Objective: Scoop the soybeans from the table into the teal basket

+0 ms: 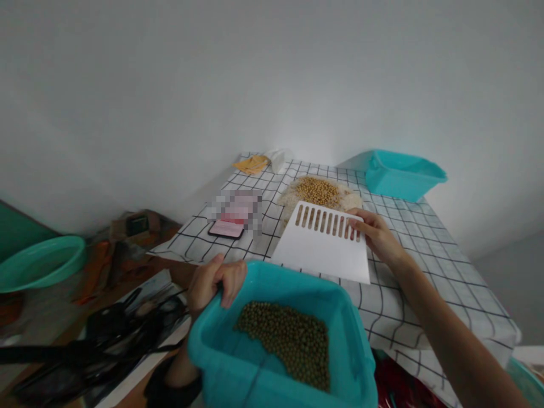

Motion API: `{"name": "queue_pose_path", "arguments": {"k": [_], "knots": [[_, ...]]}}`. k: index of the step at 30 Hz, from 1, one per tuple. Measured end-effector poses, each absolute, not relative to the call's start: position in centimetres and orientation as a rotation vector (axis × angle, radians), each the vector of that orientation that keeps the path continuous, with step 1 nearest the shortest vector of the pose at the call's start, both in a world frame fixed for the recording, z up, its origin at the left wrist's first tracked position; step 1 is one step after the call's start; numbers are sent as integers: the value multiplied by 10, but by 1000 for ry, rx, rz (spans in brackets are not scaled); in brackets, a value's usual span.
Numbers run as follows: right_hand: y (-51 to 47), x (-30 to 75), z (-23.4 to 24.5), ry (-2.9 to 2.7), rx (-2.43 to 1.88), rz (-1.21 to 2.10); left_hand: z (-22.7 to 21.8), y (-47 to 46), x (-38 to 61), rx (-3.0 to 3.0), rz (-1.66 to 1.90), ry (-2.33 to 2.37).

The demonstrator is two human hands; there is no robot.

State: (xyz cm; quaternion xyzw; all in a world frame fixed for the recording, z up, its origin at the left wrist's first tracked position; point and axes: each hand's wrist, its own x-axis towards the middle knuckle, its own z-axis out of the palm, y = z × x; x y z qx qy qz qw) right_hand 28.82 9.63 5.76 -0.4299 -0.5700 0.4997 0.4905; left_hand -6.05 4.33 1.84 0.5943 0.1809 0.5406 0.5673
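Observation:
My left hand [215,284] grips the near-left rim of a teal plastic tub [352,362], fingers curled over the edge. Inside the tub lies a heap of green beans [289,340]. My right hand [376,235] holds the far right edge of a white slotted plastic scoop [318,249], which rests tilted on the checked tablecloth [425,238]. Just beyond the scoop's slotted end sits a pile of yellow soybeans [318,191] mixed with pale grains.
A second teal tub [402,173] stands at the table's far right. A phone [227,228] lies left of the scoop, with a yellow cloth [251,164] at the far edge. On the left are a green basin [40,262] and dark clutter [123,328].

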Motion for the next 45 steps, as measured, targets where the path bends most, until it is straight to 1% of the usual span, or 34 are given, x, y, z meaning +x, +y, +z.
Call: {"name": "queue_pose_path", "arguments": {"k": [3,9,15,21,31,40,42,44,45], "knots": [[99,291,58,-1304,-1037,1120,16,44,-62,1395,1275,429],[107,301,55,-1125,-1022,843,12,51,-73,1474,1172,459],[113,305,49,-1143,-1133,629,13,50,-73,1424,1139,507],[113,304,48,-1213,-1155,446,15,39,-50,1303,1244,487],[112,311,48,-1081,-1238,96,12,34,-41,1325,1265,467],[118,326,44,-946,-1351,3,14,34,-42,1371,1311,506],[119,329,43,-916,-1349,16,10,38,-46,1378,1280,486],[121,332,43,-877,-1332,31,5,42,-50,1446,1155,423],[121,333,43,-858,-1322,36,3,43,-52,1406,1178,473]]}}
